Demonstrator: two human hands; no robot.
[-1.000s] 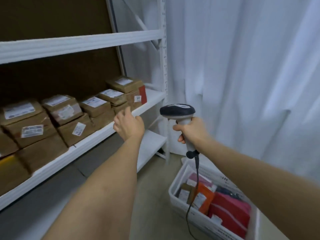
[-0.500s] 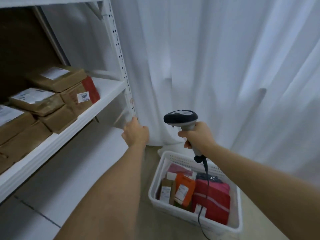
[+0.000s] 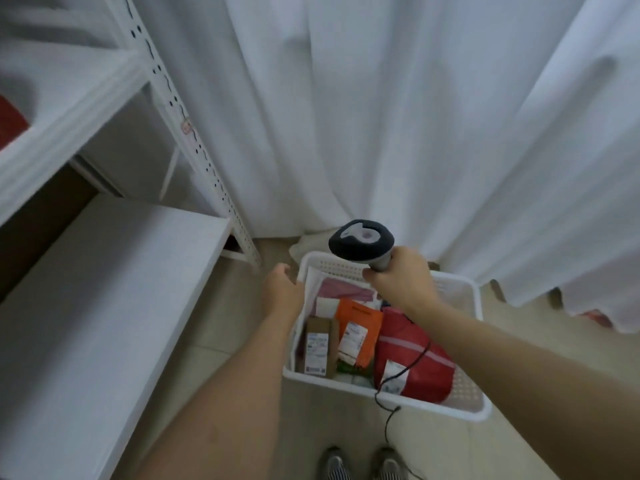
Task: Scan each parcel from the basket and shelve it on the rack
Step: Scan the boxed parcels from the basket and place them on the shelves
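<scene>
View had swung down off the stocked shelf to the basket; left hand (image 3: 282, 292) had dropped from the rack post to the basket's left rim, loosely curled, empty. Right hand (image 3: 401, 282) was closed round the grey-and-black handheld barcode scanner (image 3: 360, 242), cord trailing lower centre. White perforated plastic basket (image 3: 464, 407) sat centre frame. In it: small brown cardboard box (image 3: 320, 344), stiff, probably light, pinch by its sides; orange plastic mailer (image 3: 360, 327) and red plastic mailer bag (image 3: 412, 362), likely soft and slick, take by an edge. White metal rack (image 3: 86, 289) at left.
</scene>
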